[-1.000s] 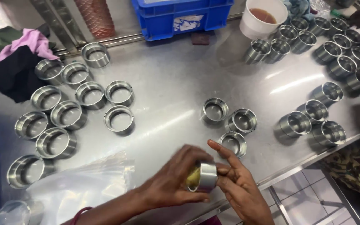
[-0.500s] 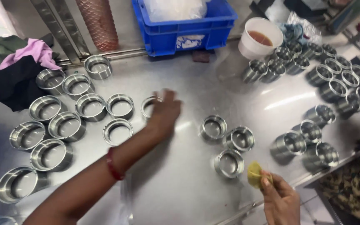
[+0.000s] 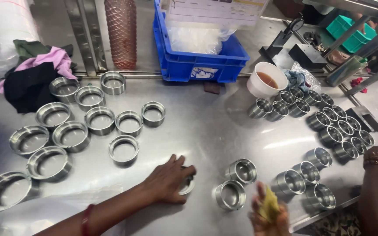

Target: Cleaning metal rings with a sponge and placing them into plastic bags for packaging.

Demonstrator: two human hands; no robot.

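My left hand (image 3: 168, 180) rests on the steel table (image 3: 206, 131), fingers curled around a short metal ring (image 3: 187, 186) that is mostly hidden under them. Just right of it stand two similar open metal rings (image 3: 241, 170), one behind the other. At the bottom edge, my right hand (image 3: 265, 216) pinches a small yellow cloth (image 3: 269, 206) and is raised slightly off the table. Several wider rings (image 3: 66, 133) lie in a cluster to the left.
A blue crate (image 3: 197, 57) with plastic bags stands at the back, and a white cup of brown liquid (image 3: 265, 81) beside it. Many small rings (image 3: 337, 126) fill the right side. Another person's bangled arm (image 3: 377, 183) is at the right edge. Cloths (image 3: 31, 78) lie back left.
My left hand set a ring down with the left cluster, then drew back and closed on a ring near the front. My right hand kept hold of the yellow cloth.
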